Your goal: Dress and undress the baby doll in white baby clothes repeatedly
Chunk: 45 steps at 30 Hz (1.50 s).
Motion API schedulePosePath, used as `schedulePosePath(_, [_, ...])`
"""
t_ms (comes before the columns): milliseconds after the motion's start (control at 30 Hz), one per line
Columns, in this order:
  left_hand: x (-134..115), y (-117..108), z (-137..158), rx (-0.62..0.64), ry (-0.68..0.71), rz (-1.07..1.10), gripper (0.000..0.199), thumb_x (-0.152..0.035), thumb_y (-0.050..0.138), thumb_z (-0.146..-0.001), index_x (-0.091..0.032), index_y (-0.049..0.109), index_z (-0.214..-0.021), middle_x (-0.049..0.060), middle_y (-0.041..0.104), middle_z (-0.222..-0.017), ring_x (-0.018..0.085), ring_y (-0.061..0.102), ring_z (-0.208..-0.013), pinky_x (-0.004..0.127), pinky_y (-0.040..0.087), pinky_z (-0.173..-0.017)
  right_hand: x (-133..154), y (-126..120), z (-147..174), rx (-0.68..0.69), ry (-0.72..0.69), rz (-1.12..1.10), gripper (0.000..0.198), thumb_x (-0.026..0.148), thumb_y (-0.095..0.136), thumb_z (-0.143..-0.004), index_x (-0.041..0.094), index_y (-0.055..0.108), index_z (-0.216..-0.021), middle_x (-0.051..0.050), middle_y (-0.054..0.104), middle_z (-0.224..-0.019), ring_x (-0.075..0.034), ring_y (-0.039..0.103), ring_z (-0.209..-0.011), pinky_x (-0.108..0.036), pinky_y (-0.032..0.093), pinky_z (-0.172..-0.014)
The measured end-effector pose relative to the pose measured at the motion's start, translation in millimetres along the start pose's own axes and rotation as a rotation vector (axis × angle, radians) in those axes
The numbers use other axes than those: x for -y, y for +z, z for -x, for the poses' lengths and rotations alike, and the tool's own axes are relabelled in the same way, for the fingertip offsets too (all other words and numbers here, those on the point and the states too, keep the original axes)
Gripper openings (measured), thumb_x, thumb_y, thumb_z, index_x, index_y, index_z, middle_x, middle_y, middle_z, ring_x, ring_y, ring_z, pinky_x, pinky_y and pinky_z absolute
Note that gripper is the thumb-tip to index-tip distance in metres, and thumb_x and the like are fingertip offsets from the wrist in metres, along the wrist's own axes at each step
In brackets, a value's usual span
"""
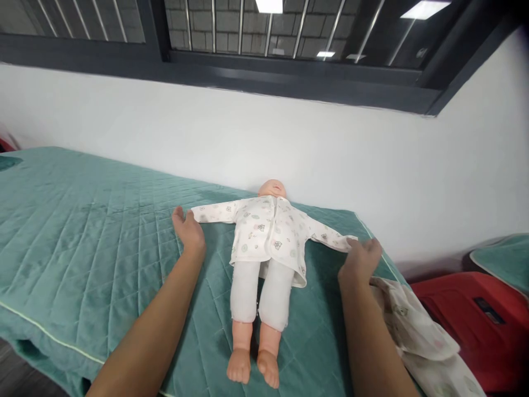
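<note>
The person's two bare forearms [152, 320] lie nearest, reaching in over the near edge of the cover [124, 237], one on each side of the doll [243, 361]. The right hand [359, 262] is closed, thumb and fingers pinching the cuff of one sleeve [330, 237] near the cover's right edge. The left hand [190, 231] is at the cuff of the other sleeve [217, 212], thumb touching the cloth; I cannot tell whether its fingers grip it. Both sleeves stand straight out from the shirt [264, 229], which is white with small prints and lies over the doll's chest and hips.

The doll is on its back, its head [273, 188] at the cover's far edge by the wall [206, 132], its bare feet towards the near edge. White cloth covers its legs [244, 292] down to the shins. Beside the right forearm, at the cover's near right corner, is a heap of pale printed clothes [425, 336]. Past the right edge is a red plastic piece [467, 309]. Above the wall runs a dark-framed, barred window [256, 33].
</note>
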State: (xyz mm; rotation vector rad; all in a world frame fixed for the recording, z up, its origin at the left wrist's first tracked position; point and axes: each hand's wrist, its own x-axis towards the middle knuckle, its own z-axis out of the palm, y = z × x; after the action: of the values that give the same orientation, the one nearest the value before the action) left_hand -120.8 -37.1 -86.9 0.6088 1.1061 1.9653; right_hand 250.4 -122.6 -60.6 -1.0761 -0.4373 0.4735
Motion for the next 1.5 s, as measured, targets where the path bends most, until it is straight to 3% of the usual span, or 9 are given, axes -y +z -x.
schedulePosePath(100, [-1.0, 4.3, 25.9, -0.026, 0.168, -0.14, 0.041, -0.022, 0.059, -0.087, -0.025, 0.052, -0.127, 0.005, 0.042, -0.149, 0.019, 0.032, -0.144, 0.032, 0.02, -0.121, -7.3, 13.2, 35.6, 0.096, -0.252, 0.3, 0.065, 0.021, 0.07, -0.071, 0.023, 0.05, -0.132, -0.006, 0.039, -0.152, -0.021, 0.029, -0.145, -0.044, 0.021, -0.121])
schedulePosePath(267, [-9.4, -5.5, 70.9, 0.375, 0.346, -0.451, 0.035, -0.024, 0.058, -0.087, -0.026, 0.061, -0.121, 0.007, 0.059, -0.13, 0.023, 0.053, -0.123, 0.039, 0.036, -0.112, -7.0, 12.2, 103.4, 0.605, -0.252, 0.456, 0.059, 0.036, 0.064, -0.084, 0.026, 0.047, -0.14, -0.005, 0.04, -0.154, -0.022, 0.033, -0.143, -0.044, 0.022, -0.121])
schedulePosePath(367, [-19.8, -20.1, 91.5, 0.592, 0.375, -0.504, 0.034, -0.024, 0.059, -0.085, -0.026, 0.063, -0.119, 0.008, 0.061, -0.125, 0.024, 0.054, -0.12, 0.041, 0.039, -0.108, 0.2, -5.4, 129.9, 0.761, -0.266, 0.519, 0.052, 0.038, 0.062, -0.088, 0.028, 0.05, -0.137, -0.005, 0.036, -0.156, -0.023, 0.031, -0.144, -0.045, 0.022, -0.12])
schedulePosePath(500, [-31.4, -38.1, 107.9, 0.807, 0.395, -0.534, 0.04, -0.023, 0.058, -0.085, -0.027, 0.059, -0.125, 0.008, 0.056, -0.132, 0.024, 0.05, -0.126, 0.041, 0.041, -0.106, 5.3, -25.8, 141.5, 0.729, -0.321, 0.633, 0.045, 0.036, 0.06, -0.089, 0.028, 0.051, -0.133, -0.007, 0.044, -0.148, -0.025, 0.04, -0.137, -0.048, 0.035, -0.113])
schedulePosePath(633, [-31.4, -45.1, 111.0, 0.917, 0.434, -0.626, 0.044, -0.014, 0.054, -0.082, -0.026, 0.056, -0.125, 0.009, 0.053, -0.131, 0.023, 0.049, -0.126, 0.04, 0.038, -0.108, 4.9, -27.1, 140.0, 0.627, -0.378, 0.74, 0.032, 0.033, 0.062, -0.085, 0.023, 0.06, -0.116, -0.009, 0.057, -0.117, -0.026, 0.055, -0.109, -0.045, 0.049, -0.093])
schedulePosePath(767, [-23.5, -44.3, 107.2, 0.901, 0.432, -0.722, 0.031, -0.016, 0.053, -0.083, -0.022, 0.055, -0.114, 0.009, 0.057, -0.117, 0.022, 0.054, -0.112, 0.039, 0.042, -0.101, 7.3, -23.9, 137.3, 0.588, -0.393, 0.788, 0.01, 0.027, 0.059, -0.083, 0.022, 0.064, -0.09, -0.007, 0.057, -0.1, -0.022, 0.057, -0.087, -0.041, 0.049, -0.08])
schedulePosePath(900, [-21.4, -43.1, 106.9, 0.908, 0.422, -0.802, 0.018, -0.021, 0.05, -0.087, -0.021, 0.053, -0.105, 0.007, 0.059, -0.106, 0.021, 0.056, -0.099, 0.037, 0.045, -0.091, 10.1, -28.7, 133.7, 0.496, -0.401, 0.795, 0.005, 0.026, 0.058, -0.082, 0.022, 0.061, -0.083, -0.004, 0.056, -0.09, -0.02, 0.055, -0.08, -0.037, 0.047, -0.074])
schedulePosePath(1167, [-27.8, -43.1, 113.3, 0.879, 0.446, -0.886, 0.009, -0.022, 0.045, -0.091, -0.021, 0.053, -0.094, 0.004, 0.06, -0.095, 0.02, 0.057, -0.09, 0.033, 0.044, -0.081, 7.0, -37.0, 131.7, 0.429, -0.323, 0.718, 0.01, 0.03, 0.057, -0.081, 0.022, 0.057, -0.087, -0.003, 0.059, -0.095, -0.02, 0.056, -0.089, -0.034, 0.047, -0.077])
schedulePosePath(1500, [-24.5, -46.4, 106.1, 0.619, 0.342, -0.918, 0.005, -0.017, 0.049, -0.084, -0.02, 0.052, -0.084, -0.001, 0.058, -0.079, 0.016, 0.056, -0.076, 0.029, 0.043, -0.073, 3.7, -38.6, 128.5, 0.441, -0.345, 0.732, 0.012, 0.029, 0.057, -0.08, 0.021, 0.056, -0.089, -0.009, 0.058, -0.114, -0.024, 0.054, -0.108, -0.037, 0.05, -0.082])
